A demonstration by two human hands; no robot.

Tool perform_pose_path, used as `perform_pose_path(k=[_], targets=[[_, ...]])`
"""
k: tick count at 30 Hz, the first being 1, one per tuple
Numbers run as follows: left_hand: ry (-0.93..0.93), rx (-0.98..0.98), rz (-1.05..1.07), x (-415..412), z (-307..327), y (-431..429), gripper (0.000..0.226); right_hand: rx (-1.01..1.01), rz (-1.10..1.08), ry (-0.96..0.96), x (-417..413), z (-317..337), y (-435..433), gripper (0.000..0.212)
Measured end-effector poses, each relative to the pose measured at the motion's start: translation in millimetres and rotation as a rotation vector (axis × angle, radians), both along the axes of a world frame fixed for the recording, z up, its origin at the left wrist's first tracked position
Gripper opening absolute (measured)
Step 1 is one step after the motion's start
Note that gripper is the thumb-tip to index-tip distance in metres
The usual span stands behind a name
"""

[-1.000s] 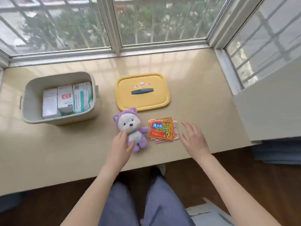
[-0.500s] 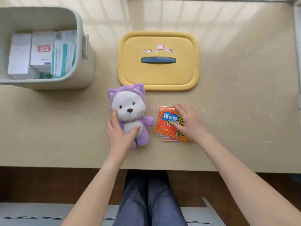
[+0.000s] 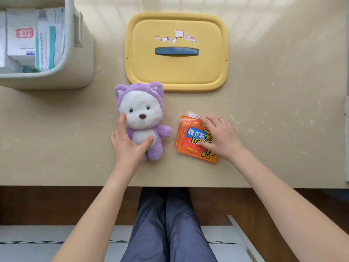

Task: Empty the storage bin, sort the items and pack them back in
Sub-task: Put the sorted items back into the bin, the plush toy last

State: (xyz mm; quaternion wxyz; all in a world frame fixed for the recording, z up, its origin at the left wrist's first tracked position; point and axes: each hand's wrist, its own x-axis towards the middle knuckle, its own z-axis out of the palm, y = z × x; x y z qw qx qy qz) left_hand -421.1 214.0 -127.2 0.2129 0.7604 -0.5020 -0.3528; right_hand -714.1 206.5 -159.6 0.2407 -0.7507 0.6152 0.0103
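Note:
A purple and white plush toy (image 3: 142, 114) lies face up on the beige counter. My left hand (image 3: 127, 142) wraps its left side, thumb across its belly and a finger at its cheek. To its right lies a small stack of orange-red packets (image 3: 190, 140). My right hand (image 3: 220, 138) rests flat on top of them, fingers curled over the far edge. The grey storage bin (image 3: 75, 72) stands at the upper left with white boxes (image 3: 22, 42) upright inside it. Its yellow lid (image 3: 176, 72) lies flat behind the toy.
The counter's front edge (image 3: 170, 186) runs just below my wrists, with my legs in blue trousers beneath it. A white ledge (image 3: 347, 140) borders the counter at the far right.
My head has tilted down and closer, so the window is out of view. My left hand has closed round the toy. My right hand has come down onto the packets.

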Motion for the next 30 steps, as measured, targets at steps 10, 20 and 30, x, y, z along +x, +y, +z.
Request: perform_pose_path(k=[10,20,30], targets=[[-0.011,0.0,0.005,-2.5,-0.8,0.1,0.102,0.093,-0.307,0.017,7.6,-3.2,16.6,0.099],[0.021,0.046,0.02,-4.0,0.4,1.5,0.1,0.136,-0.442,-0.141,15.3,5.9,27.2,0.1],[0.046,0.168,0.034,0.8,9.0,-9.2,0.097,0.286,-0.384,-0.337,-2.3,8.7,37.5,0.056]])
